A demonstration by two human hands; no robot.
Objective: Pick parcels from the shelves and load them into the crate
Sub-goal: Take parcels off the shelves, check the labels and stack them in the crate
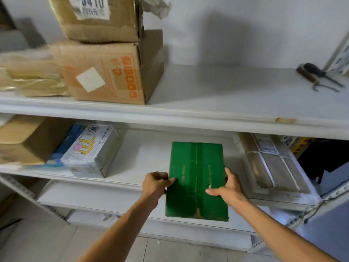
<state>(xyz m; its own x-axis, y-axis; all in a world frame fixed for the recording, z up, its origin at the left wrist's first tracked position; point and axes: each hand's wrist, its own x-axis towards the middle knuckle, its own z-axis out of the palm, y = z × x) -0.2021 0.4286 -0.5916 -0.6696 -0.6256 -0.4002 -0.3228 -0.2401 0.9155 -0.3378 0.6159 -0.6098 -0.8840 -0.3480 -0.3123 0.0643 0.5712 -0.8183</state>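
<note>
A flat green cardboard parcel (196, 167) sticks out over the front edge of the middle shelf (143, 159). My left hand (155, 183) grips its left edge, thumb on top. On the right edge sits my right hand (229, 190), thumb laid across the top and fingers curled round the side. No crate is in view.
On the middle shelf are a grey printed box (92, 154), a brown box (24, 138) and a strapped flat parcel (273, 163). The top shelf (217, 103) carries stacked cardboard boxes (113, 70), plastic-wrapped packs (28, 72) and hand tools (317, 76). A lower shelf (94, 197) lies below.
</note>
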